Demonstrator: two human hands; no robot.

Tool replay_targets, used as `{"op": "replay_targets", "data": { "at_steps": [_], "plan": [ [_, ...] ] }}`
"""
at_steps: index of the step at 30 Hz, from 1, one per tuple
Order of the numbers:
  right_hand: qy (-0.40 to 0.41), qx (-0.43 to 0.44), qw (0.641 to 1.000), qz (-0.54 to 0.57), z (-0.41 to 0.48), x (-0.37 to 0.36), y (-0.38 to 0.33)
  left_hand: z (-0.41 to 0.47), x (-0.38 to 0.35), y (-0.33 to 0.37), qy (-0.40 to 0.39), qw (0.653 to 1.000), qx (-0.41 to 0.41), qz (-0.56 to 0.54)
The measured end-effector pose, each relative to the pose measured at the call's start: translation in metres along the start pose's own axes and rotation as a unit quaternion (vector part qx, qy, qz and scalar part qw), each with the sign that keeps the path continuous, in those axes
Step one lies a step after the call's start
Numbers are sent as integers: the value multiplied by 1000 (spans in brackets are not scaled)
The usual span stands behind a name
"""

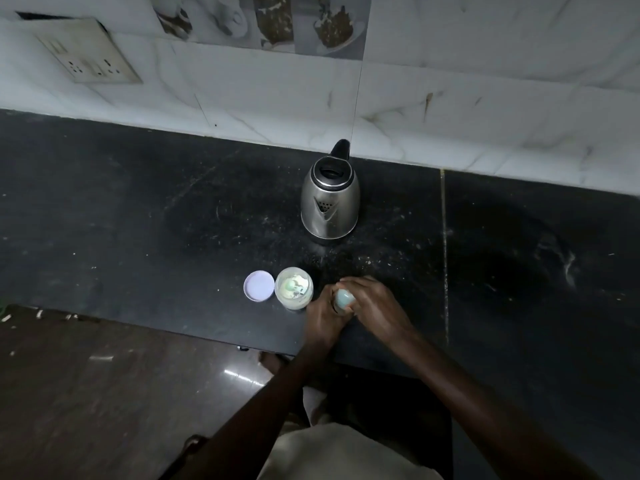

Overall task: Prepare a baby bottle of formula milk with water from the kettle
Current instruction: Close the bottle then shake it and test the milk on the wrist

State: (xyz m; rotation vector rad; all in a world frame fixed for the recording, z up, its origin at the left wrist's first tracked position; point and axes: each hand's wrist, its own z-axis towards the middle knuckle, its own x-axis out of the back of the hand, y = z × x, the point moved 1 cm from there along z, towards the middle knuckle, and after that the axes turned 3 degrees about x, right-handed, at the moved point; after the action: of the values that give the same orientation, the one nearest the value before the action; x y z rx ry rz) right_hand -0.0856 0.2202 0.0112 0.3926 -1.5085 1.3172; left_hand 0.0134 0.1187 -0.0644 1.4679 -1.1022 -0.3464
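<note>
**Both hands on the bottle at a dark kitchen counter**

A person stands at a black stone countertop point(138, 202) and holds a baby bottle point(345, 301) between both hands at the near edge, right of centre. The left hand point(323, 315) wraps its curled fingers round the bottle's body from the left. The right hand point(372, 303) curls over the bottle from the right and far side, its fingers bent round the upper part. Only the bottle's pale blue-green top shows between the two hands; the rest is hidden, and whether it rests on the counter cannot be told.

Just left of the left hand stands an open formula jar point(293, 289), with pale powder and a small greenish item inside that is too blurred to identify. Its round lilac lid point(258, 285) lies flat on the counter, touching or nearly touching the jar's left side.

Farther back, near the tiled wall point(485, 98), a steel kettle point(329, 199) stands upright, spout facing the near side and black handle toward the wall. A switch and socket plate point(88, 51) is mounted on the wall at far left.
</note>
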Motion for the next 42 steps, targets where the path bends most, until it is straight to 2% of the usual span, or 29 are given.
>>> {"op": "replay_targets", "data": {
  "at_steps": [2,7,10,14,18,22,26,32,35,39,41,42],
  "plan": [
    [-11,-12,1000,-1,2,0,-1,-2,1,1,-6,1000,4,-1],
    [-122,-76,989,19,-21,-8,2,-4,4,5,-4,998,-47,29],
    [-105,-120,983,95,-30,7,9,-4,7,16,-13,997,-64,38],
    [-119,-182,954,208,-35,37,14,-1,18,48,-80,995,-30,54],
    [-143,-185,921,312,-34,68,21,8,33,84,-167,985,-10,51],
    [-102,-221,902,356,-28,83,16,12,40,111,-204,978,-6,33],
    [-61,-236,886,394,-25,82,5,11,39,115,-229,970,45,-63],
    [6,-274,855,440,-23,63,-13,-7,35,122,-245,921,197,-230],
    [-10,-263,860,438,-22,61,-21,-17,36,117,-206,916,215,-268],
    [-51,-195,915,349,-11,85,-27,-18,30,118,-142,899,258,-323],
    [17,-175,942,286,-1,106,-25,-16,30,115,-99,890,294,-333],
    [87,-187,939,275,1,114,-25,-16,32,114,-83,881,309,-347]
  ]
}}
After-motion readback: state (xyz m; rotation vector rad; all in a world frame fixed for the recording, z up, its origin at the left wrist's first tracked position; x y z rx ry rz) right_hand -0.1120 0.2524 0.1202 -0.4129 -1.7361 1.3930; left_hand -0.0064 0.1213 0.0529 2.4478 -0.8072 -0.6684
